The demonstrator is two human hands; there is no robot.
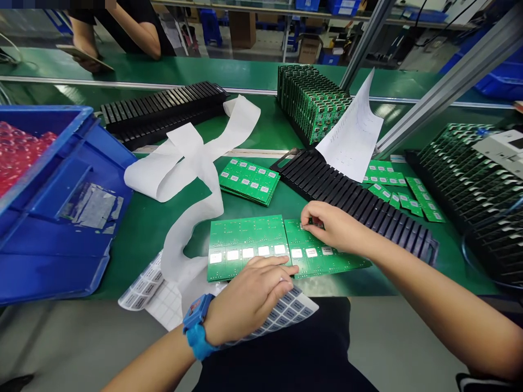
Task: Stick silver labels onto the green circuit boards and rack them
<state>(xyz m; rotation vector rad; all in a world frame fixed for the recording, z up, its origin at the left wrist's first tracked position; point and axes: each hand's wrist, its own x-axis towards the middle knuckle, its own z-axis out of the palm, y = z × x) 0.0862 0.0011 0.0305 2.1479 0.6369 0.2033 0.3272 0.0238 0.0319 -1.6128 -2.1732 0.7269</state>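
Observation:
Two green circuit-board panels (pixel 245 239) lie side by side at the near edge of the green bench, with a row of white labels stuck along them. My left hand (pixel 249 296), a blue watch on its wrist, rests with curled fingers on a sheet of small printed labels (pixel 286 313) at the left panel's front edge. My right hand (pixel 333 226) is over the right panel (pixel 327 256), thumb and forefinger pinched on a small white label (pixel 304 226).
A long curl of white backing paper (pixel 192 179) lies left of the panels. More green boards (pixel 250 181) are stacked behind. Black slotted racks (pixel 368 207) hold boards at the right and back. A blue bin (pixel 61 218) stands left. Another person's arm leans on the far bench.

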